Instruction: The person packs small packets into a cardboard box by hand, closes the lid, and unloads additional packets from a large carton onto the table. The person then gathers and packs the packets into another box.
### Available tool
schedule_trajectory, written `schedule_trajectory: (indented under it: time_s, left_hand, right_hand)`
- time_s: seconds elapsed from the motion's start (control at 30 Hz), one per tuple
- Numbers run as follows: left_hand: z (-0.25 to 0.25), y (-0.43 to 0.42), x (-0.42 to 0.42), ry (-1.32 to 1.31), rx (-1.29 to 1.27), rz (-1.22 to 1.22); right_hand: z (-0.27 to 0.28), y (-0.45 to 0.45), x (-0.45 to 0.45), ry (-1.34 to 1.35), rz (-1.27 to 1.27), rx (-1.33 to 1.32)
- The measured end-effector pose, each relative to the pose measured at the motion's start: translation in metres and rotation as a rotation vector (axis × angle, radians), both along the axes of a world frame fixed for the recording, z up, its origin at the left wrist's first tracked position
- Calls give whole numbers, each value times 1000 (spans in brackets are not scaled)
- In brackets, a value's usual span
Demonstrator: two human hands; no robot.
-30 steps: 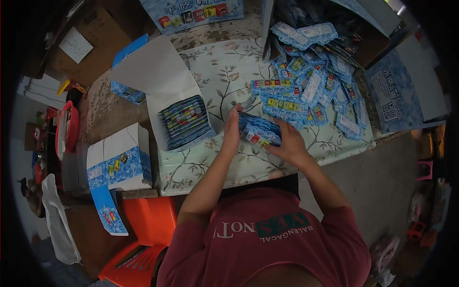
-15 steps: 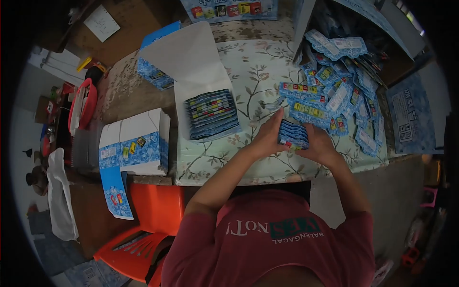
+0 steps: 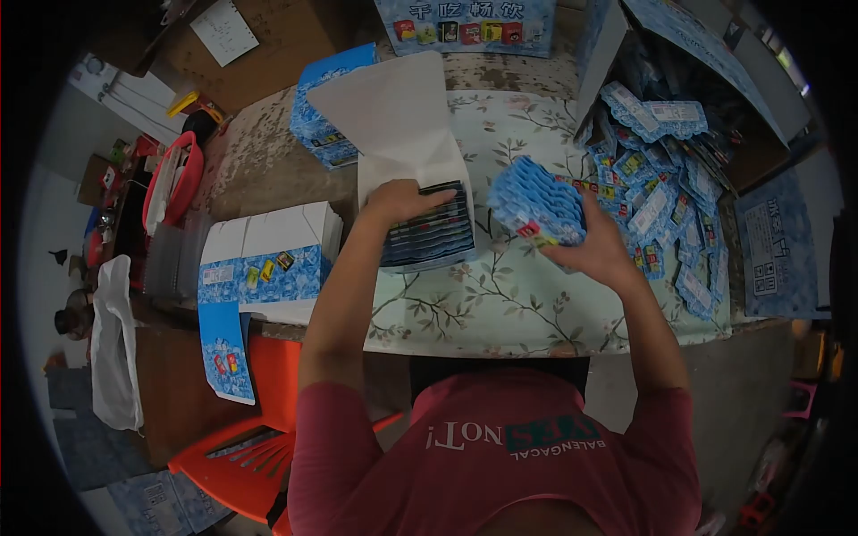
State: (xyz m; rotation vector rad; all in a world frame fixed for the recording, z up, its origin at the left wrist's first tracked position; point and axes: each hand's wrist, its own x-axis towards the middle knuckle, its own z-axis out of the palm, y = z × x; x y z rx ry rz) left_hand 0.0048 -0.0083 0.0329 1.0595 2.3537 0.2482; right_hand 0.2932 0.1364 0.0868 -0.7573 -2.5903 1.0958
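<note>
My right hand [image 3: 594, 239] grips a stack of blue wavy-edged packets [image 3: 541, 207], holding it tilted just right of an open white box [image 3: 407, 116]. Packed upright inside that box is a row of similar packets [image 3: 429, 241]. My left hand [image 3: 399, 202] reaches over the box's left side, fingers stretched out along the back of the row and touching it. Its fingertips partly disappear among the packets.
Loose packets [image 3: 657, 210] spill from a large carton [image 3: 617, 54] on the right. Flat printed boxes [image 3: 259, 268] lie stacked at left, with a closed blue box [image 3: 326, 138] behind. An orange chair [image 3: 268, 375] stands at the table's front.
My left hand has left the stack and moved left into the open box. The right hand has lifted the stack slightly up and left, tilting it. The camera view has shifted a little.
</note>
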Motion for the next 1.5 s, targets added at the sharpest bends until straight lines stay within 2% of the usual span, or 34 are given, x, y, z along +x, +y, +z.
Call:
schedule_trajectory:
  time_s: [0.03,0.07,0.13,0.3,0.37,0.47,0.5,0.57,0.67,0.8,0.87,0.9,0.97,1.0,1.07,1.17,1.23,1.27,1.33,1.4,1.5]
  left_hand:
    - [2,-2,8,-21,-48,-34]
    - [0,-4,15,-21,-45,-26]
    - [-4,-9,32,13,-38,-208]
    - [-1,-25,60,38,-115,-331]
    - [-15,-32,56,63,84,-326]
    - [13,-37,65,25,32,-276]
    - [6,-38,64,23,36,-280]
    - [-11,-44,59,97,242,-376]
    - [4,-63,66,223,368,-430]
    - [37,-90,70,176,427,-407]
    - [42,-98,66,239,650,-121]
    - [37,-100,61,237,645,-123]
    - [18,-96,45,229,520,108]
    - [13,-92,40,231,523,109]
    - [3,-86,36,132,238,116]
    - [-4,-84,35,141,209,119]
    - [-2,-79,40,148,219,110]
    - [-1,-76,41,166,223,101]
    - [-2,-72,45,182,252,88]
    - [0,-72,51,204,269,83]
    - [13,-87,75,157,262,81]
  right_hand:
    - [5,-4,-14,109,33,-51]
    - [8,-8,-30,109,41,-49]
    - [13,-17,-64,214,99,-105]
    - [0,-31,-110,176,250,23]
    - [-12,-31,-114,121,246,332]
    - [-3,-37,-122,58,231,407]
    - [-5,-36,-125,53,227,411]
    - [-15,-33,-132,38,298,525]
    - [-32,-38,-131,-15,343,538]
    - [-39,-41,-126,99,315,504]
    - [-47,-39,-123,201,441,635]
    - [-48,-42,-122,201,439,630]
    - [-47,-46,-120,252,430,583]
    - [-36,-45,-114,254,432,587]
    - [-3,-38,-83,231,75,-41]
    - [7,9,-26,359,-15,-7]
    - [15,21,-3,364,-156,797]
    - [11,15,2,358,-167,801]
    - [-2,-18,-8,1,-81,363]
    - [-26,-48,-28,-121,56,198]
    - [-57,-57,-37,-36,37,182]
